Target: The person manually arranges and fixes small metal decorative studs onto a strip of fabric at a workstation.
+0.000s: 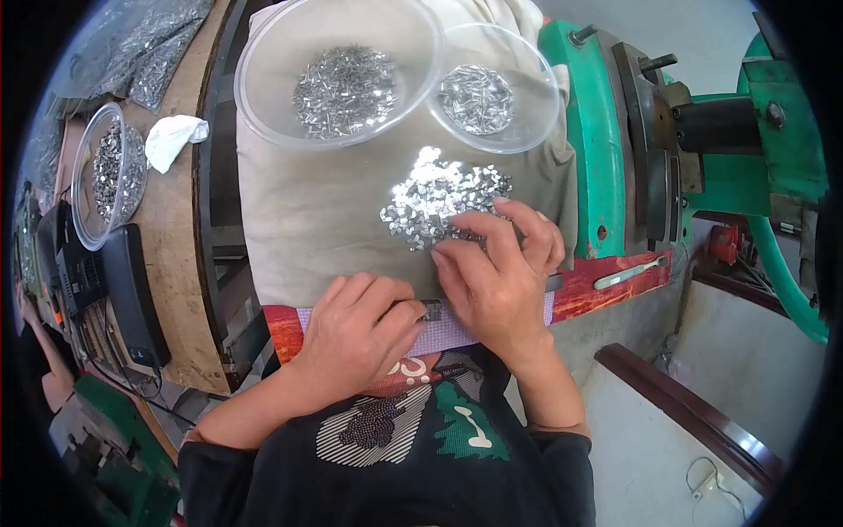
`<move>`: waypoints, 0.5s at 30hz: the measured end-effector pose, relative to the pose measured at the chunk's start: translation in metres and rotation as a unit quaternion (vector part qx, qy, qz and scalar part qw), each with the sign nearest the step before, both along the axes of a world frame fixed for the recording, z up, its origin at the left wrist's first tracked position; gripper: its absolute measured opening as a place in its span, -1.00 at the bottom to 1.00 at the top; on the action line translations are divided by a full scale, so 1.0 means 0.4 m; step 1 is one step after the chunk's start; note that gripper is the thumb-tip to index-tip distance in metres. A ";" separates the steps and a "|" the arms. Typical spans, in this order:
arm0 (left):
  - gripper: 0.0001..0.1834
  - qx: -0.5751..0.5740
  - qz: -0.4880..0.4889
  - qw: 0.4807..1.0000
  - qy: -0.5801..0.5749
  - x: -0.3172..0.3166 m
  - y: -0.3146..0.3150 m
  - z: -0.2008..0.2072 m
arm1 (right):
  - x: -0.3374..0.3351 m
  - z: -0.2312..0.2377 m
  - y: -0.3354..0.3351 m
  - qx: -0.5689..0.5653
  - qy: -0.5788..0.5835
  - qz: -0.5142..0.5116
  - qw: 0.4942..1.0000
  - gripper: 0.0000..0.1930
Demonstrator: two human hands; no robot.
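Note:
A loose pile of small shiny metal pieces (pixel 439 195) lies on the grey-brown cloth (pixel 307 220) in front of me. My right hand (pixel 505 272) reaches over the pile's near right edge, its thumb and forefinger apart and the fingertips among the pieces. Closer to me, my left hand (pixel 360 329) rests at the cloth's front edge with curled fingers pressed together; what they hold, if anything, is hidden. Beside its fingertips sits a small dark metal block (pixel 430 310), partly covered. Behind the pile stand a large clear bowl (pixel 255 110) and a smaller clear bowl (pixel 540 123), both with thin metal pieces inside.
A green machine (pixel 584 140) borders the cloth on the right, with a light-handled tool (pixel 628 274) in front. To the left, a wooden bench (pixel 180 255) carries a clear tub (pixel 133 176) of metal parts, a white crumpled tissue (pixel 176 140) and a black device (pixel 136 294).

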State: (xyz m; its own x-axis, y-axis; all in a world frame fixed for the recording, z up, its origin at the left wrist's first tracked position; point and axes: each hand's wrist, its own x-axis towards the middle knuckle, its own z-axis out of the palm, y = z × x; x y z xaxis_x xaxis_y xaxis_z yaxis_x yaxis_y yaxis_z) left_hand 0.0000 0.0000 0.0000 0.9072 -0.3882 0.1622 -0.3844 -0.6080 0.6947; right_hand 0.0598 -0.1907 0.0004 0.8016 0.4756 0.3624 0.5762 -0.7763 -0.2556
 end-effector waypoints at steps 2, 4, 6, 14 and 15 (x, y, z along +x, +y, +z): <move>-0.80 0.012 -0.011 1.000 -0.017 0.003 -0.004 0.001 | 0.003 0.004 0.005 0.010 0.014 0.002 1.000 -0.88; -0.79 0.001 -0.011 0.999 -0.030 0.007 -0.013 -0.003 | 0.002 0.005 0.001 0.016 0.020 0.002 1.000 -0.88; -0.76 -0.010 -0.012 0.999 -0.043 0.009 -0.019 -0.007 | 0.004 0.007 -0.002 0.022 0.026 0.002 0.999 -0.87; -0.84 0.017 0.044 0.996 -0.078 0.037 -0.012 0.010 | 0.012 -0.007 0.000 0.009 0.022 0.013 1.000 -0.86; -0.84 0.018 0.046 0.996 -0.078 0.044 -0.004 0.015 | 0.011 -0.003 -0.001 0.010 0.022 0.015 1.000 -0.86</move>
State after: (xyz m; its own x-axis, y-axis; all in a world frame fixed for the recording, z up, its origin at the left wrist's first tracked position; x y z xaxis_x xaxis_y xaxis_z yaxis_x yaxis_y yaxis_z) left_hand 0.0175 -0.0017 0.0060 0.9041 -0.3122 0.2919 -0.4274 -0.6692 0.6078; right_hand 0.0640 -0.1911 -0.0009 0.8021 0.4932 0.3366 0.5875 -0.7528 -0.2969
